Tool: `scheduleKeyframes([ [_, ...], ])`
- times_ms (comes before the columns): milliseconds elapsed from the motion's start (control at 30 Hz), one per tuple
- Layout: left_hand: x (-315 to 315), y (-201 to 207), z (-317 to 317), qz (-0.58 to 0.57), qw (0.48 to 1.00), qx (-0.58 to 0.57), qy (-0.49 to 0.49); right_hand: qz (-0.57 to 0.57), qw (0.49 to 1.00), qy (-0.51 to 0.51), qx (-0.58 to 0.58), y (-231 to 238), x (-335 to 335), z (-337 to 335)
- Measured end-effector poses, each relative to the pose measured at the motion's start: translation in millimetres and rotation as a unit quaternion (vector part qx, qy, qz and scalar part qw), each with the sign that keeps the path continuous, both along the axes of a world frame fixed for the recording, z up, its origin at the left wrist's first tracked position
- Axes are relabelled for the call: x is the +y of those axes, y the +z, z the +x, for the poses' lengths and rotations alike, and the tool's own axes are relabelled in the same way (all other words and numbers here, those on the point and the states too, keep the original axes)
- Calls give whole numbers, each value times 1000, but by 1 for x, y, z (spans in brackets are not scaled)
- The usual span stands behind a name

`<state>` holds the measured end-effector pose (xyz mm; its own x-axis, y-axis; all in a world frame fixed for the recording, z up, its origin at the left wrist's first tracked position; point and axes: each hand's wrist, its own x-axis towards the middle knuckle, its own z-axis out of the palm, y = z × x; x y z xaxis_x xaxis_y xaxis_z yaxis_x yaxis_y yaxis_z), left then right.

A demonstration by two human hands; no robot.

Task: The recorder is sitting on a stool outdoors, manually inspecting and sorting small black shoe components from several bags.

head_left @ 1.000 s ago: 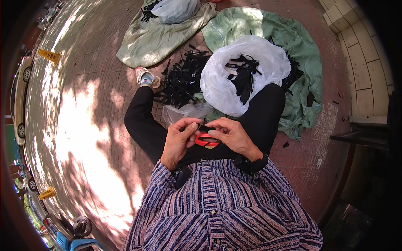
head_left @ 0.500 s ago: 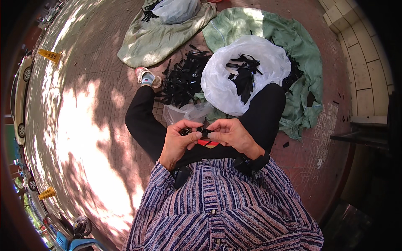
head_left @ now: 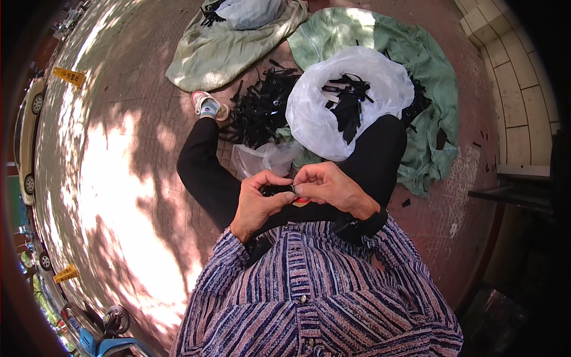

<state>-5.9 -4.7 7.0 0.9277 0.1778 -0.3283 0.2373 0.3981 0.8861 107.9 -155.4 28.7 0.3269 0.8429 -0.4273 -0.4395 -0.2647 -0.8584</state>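
Left hand (head_left: pixel 259 201) and right hand (head_left: pixel 334 190) both have a little black strap (head_left: pixel 277 190) pinched in the fingertips, right over the lap (head_left: pixel 286 216). White bag (head_left: pixel 306 116)'s just beyond, black pile (head_left: pixel 262 110) left of it.

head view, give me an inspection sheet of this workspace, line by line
Surface: red paving, partly sunlit; green cloth partly under the white bag
Job's things: black piece held; red item, mostly hidden; black pieces in the white bag, and a pile to its left
Clutter: clear bag near the pile
Hands: left hand grips the black piece; right hand pinches its right end
Cables: nothing seen
Surroundings: car left, tiled wall right
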Motion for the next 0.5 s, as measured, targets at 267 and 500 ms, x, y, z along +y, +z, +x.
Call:
scheduleKeyframes([
  [267,-7,-12,9,108,989,-6,98,36,784,-134,-605,-7,11,-8],
  [500,-13,-16,4,299,952,-23,56,-52,815,-90,-570,-17,22,-30],
])
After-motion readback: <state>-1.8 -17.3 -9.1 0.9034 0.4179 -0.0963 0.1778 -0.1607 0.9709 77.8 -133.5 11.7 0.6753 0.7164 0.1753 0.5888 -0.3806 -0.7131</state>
